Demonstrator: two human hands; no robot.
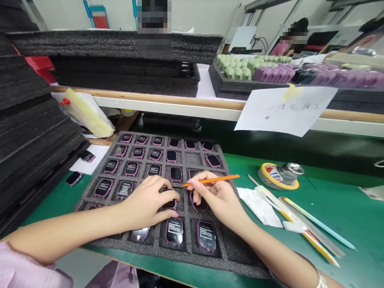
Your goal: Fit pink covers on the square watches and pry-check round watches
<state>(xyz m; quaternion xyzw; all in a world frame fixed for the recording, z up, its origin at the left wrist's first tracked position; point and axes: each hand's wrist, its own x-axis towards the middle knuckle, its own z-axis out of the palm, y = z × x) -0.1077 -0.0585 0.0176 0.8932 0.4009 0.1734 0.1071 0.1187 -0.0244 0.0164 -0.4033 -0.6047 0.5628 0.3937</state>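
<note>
A dark foam tray (207,260) lies on the bench, its compartments holding several purple-framed smartwatches without straps. Some screens show white text; others are dark. My left hand (153,200) reaches in from the left, thumb and fingers curled around a smartwatch (170,204) in a middle compartment and partly covering it. Between the thumb and fingers of my right hand (214,192) is a thin orange stick (222,178), its pointed tip directed left towards my left hand. Below my right hand, another dark-screened smartwatch (199,205) is partly hidden.
Right of the tray are a white tissue (260,206), several slim tools, a light-blue pen (324,228) and a round metal can (277,176). Tall foam stacks (33,132) stand left. A shelf (168,105) crosses behind, bearing more foam trays. Two people are beyond.
</note>
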